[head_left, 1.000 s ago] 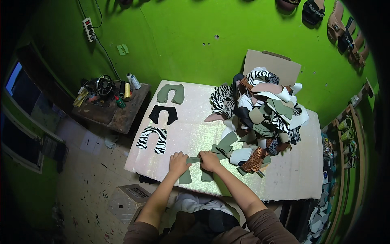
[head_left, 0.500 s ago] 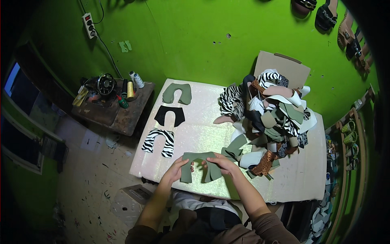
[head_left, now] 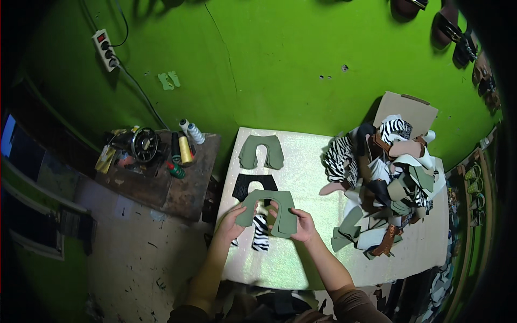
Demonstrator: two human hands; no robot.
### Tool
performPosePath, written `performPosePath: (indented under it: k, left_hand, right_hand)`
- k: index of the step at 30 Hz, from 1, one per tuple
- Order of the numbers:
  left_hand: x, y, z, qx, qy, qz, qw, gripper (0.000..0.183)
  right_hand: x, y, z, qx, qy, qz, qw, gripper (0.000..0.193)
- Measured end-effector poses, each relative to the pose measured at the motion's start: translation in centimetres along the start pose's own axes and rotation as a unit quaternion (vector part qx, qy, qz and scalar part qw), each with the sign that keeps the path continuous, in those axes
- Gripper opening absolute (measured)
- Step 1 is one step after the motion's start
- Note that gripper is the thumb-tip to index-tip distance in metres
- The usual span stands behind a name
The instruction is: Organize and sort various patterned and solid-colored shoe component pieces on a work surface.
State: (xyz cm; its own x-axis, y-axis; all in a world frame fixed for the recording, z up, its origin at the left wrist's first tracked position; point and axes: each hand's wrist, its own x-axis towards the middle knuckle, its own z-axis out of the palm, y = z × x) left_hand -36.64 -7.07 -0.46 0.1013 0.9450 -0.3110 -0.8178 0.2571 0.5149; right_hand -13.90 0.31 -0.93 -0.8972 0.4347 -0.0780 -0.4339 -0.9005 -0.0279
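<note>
Between my two hands is a small stack of olive-green U-shaped cut pieces (head_left: 285, 212), raised above the table with its arch facing away from me. My left hand (head_left: 230, 223) grips one leg of the U, while my right hand (head_left: 305, 226) pinches the other, where layered edges show. Beyond them, a similar green U-shaped stack (head_left: 275, 152) lies at the table's far left. Nearer lies a black U-shaped stack (head_left: 245, 183), partly covered by the held pieces. A zebra-striped U-shaped piece (head_left: 260, 237) is mostly hidden beneath my hands.
A heap of mixed scraps (head_left: 396, 180) covers the right of the pale shiny table (head_left: 318, 264), with a cardboard box flap (head_left: 406, 110) behind it. To the left stands a sewing machine (head_left: 144, 145) with thread spools (head_left: 184, 148). Sandals (head_left: 449, 27) hang on the green wall.
My hands have carried the green pieces forward from the table's near edge, over the black and zebra stacks. The whole view has shifted, with the table now lower and further right.
</note>
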Motion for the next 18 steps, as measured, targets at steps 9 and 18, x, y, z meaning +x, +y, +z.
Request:
performPosePath:
  k: [9,18]
  left_hand:
    - [9.1,7.5,-1.0,0.048,0.068,0.015,0.996,0.044]
    - [17.7,10.6,-0.6,0.133,0.164,0.095,0.973,0.055]
  right_hand:
    - [9.7,-5.3,-0.7,-0.072,0.103,-0.114,0.986,0.048]
    - [17.3,-10.7,1.1,-0.183,0.25,-0.195,0.93,0.045]
